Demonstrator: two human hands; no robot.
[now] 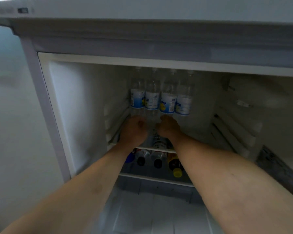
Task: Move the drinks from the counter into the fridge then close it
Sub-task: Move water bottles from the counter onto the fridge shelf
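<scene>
4 bottles (161,98) upright, hands (134,129) at bases

**Bottles in the open fridge**

Four water bottles (161,98) stand side by side on the upper shelf of the fridge (61,92). At their 6 o'clock the left hand (134,130) and right hand (168,126) reach their bases. Below, more bottles (157,157) lie on the lower shelf (152,179).
</scene>
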